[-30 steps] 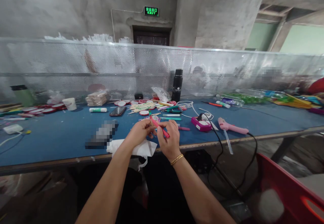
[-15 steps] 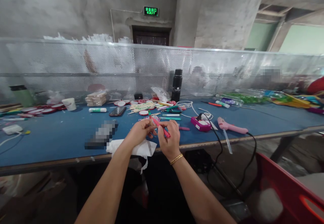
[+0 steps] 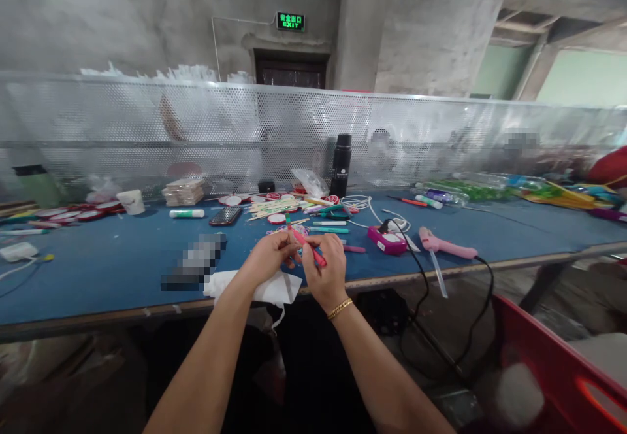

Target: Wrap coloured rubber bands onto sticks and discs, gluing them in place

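Note:
Both my hands meet over the front edge of the blue table (image 3: 122, 264). My right hand (image 3: 327, 270), with a gold bracelet at the wrist, is closed around a thin red stick (image 3: 307, 244) that slants up to the left. My left hand (image 3: 271, 256) pinches the upper part of the same red stick with curled fingers. A white cloth (image 3: 259, 286) lies on the table under my left wrist.
A pink glue gun (image 3: 445, 246) with a black cord lies right of my hands, beside a pink box (image 3: 389, 240). Farther back are coloured sticks, red-and-white discs (image 3: 277, 218), a phone (image 3: 225, 216) and a black bottle (image 3: 341, 166). A perforated metal screen (image 3: 196, 133) backs the table. A red bin (image 3: 553, 355) stands at lower right.
The hands stay together on the red stick with only slight finger shifts. The whole view has drifted a little.

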The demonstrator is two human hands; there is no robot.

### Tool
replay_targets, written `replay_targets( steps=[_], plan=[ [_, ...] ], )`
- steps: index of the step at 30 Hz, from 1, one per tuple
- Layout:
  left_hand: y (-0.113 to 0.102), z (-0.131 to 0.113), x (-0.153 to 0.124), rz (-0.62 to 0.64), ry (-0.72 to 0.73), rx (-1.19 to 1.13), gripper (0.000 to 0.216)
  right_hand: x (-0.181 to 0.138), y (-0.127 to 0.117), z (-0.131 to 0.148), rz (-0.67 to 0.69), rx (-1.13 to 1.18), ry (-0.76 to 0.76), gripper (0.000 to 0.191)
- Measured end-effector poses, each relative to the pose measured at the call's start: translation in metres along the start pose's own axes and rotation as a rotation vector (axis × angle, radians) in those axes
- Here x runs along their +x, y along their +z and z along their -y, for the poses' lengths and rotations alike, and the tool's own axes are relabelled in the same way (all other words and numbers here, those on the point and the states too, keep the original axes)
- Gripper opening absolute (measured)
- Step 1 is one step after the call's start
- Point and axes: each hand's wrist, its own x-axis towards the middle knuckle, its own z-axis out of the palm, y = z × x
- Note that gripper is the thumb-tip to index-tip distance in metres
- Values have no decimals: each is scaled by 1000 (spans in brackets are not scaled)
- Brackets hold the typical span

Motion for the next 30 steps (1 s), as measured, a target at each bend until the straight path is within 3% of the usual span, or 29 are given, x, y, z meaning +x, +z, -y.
replay_targets(
  steps=[7, 13, 17, 30],
  plan=[
    [-2, 3, 1, 2, -10, 36, 25, 0, 0, 0, -37, 1, -5, 9],
    [-2, 2, 0, 7, -3, 86, 24, 2, 5, -5, 23, 13, 28, 22],
    [-3, 2, -1, 10, 27, 111, 24, 4, 8, -8, 70, 3, 79, 15],
    [-2, -1, -2, 24, -13, 150, 18, 4, 11, -12, 120, 51, 205, 26]
  ],
)
